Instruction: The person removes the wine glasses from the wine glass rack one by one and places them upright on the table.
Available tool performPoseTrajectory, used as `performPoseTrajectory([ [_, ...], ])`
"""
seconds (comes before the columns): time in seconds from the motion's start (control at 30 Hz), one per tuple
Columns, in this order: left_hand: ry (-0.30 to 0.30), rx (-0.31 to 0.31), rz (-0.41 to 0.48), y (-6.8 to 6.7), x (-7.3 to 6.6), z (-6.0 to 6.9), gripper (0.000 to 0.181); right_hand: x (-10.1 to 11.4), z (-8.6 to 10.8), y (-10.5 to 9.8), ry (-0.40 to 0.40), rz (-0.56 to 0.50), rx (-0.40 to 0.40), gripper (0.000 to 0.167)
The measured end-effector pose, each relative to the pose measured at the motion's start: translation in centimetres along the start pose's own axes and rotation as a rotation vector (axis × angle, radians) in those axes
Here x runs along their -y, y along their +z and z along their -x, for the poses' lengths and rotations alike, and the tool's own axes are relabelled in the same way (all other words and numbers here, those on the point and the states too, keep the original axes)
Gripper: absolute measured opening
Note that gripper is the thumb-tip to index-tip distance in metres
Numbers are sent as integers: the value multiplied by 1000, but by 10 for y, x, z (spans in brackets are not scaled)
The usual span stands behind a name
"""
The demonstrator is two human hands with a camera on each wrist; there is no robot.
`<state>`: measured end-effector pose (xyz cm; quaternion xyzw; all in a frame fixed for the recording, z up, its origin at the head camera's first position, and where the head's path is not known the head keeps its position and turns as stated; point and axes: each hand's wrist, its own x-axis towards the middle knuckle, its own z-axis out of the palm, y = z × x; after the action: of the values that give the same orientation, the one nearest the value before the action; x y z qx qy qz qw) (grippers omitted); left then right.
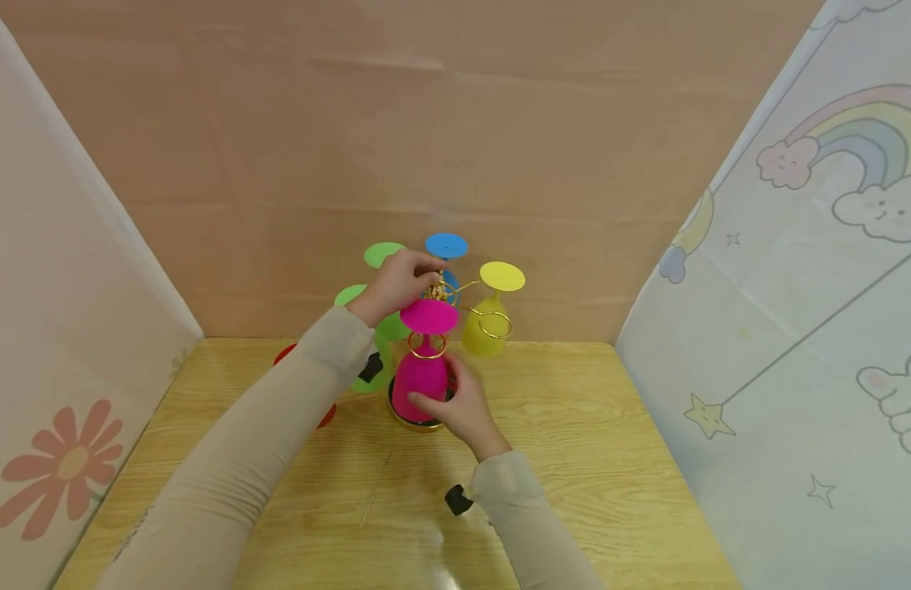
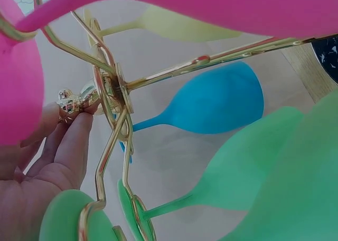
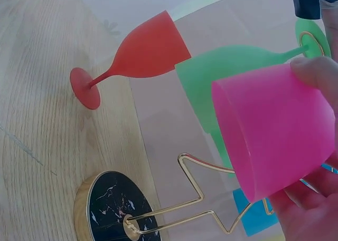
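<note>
The left grip [image 1: 400,285] is pinching the knob [image 2: 79,101] atop the gold rack [image 2: 120,92], apparently steadying it. The right grip [image 1: 466,406] is holding the pink goblet [image 1: 421,383], inverted on the near side (presumably preventing swinging).

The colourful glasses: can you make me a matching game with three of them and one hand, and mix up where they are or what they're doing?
Things:
1. pink glass
2. red glass
3. yellow glass
4. left hand

Places and states:
A. standing upright on the table
B. pinching the gold knob
C. upside down, held by the right hand
D. hanging upside down, with no hand touching it

Right pairs: 1-C, 2-A, 3-D, 4-B
</note>
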<state>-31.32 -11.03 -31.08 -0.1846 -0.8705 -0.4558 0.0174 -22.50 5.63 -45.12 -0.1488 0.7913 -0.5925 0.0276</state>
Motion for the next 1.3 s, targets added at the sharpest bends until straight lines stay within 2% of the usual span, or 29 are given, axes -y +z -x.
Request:
performPoseTrajectory([
  [0.43,-19,16,-30,-1,-1,-2,31,2,-2,1,5,23,39,70],
  [0.93,-4,7,0,-3,-3,0,31,-2,-3,-4,-41,238,28,74],
  [1.3,-12,3,21,-3,-1,-1,30,-11,-4,-4,-71,303,52,74],
])
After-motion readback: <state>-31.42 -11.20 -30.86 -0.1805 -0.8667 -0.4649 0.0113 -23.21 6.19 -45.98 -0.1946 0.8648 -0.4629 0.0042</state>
